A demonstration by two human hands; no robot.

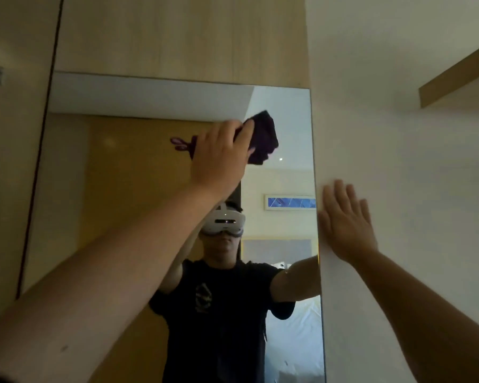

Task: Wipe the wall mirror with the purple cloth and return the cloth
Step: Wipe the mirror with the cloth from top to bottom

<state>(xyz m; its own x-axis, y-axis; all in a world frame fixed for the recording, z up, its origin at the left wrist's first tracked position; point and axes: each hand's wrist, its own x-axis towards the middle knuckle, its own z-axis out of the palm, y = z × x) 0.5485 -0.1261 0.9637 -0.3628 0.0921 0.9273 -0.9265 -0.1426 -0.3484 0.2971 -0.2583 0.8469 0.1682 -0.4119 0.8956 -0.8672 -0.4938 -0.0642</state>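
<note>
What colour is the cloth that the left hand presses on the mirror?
Dark purple cloth, almost black in this light, seen in the head view.

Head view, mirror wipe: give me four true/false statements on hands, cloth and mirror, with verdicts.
1. The left hand holds the purple cloth against the wall mirror. True.
2. The right hand lies flat on the mirror glass. False: it rests on the white wall beside the mirror.
3. The cloth is near the mirror's bottom edge. False: it is near the top.
4. The right hand is empty. True.
</note>
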